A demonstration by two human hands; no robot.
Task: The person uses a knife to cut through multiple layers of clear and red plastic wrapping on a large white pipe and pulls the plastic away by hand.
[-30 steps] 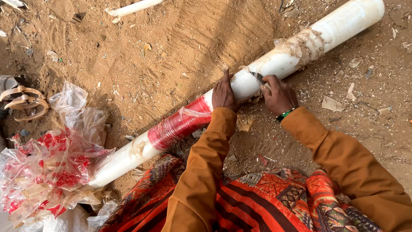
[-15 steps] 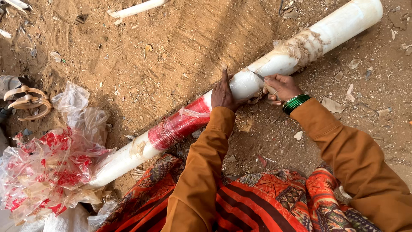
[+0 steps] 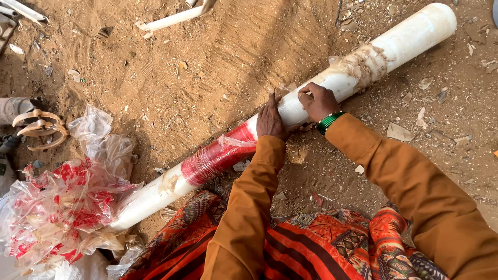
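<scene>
pipes – 1 | hands – 2 | bangles – 1

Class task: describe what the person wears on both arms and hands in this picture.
Both arms are covered by long, loose ochre-brown sleeves reaching the wrists. The right hand has a stack of green bangles at its wrist. The left hand is bare, with no glove or visible jewellery.

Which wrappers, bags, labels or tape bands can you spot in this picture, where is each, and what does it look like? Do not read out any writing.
Red tape band: wound round the white pipe, just left of the left hand; shiny, ribbed.
Brownish tape remnant: round the pipe's upper right part, beyond the right hand; torn, dirty.
Heap of plastic wrapping: lower left at the pipe's end; crumpled, clear with red patches.
No signs or screens.
</scene>
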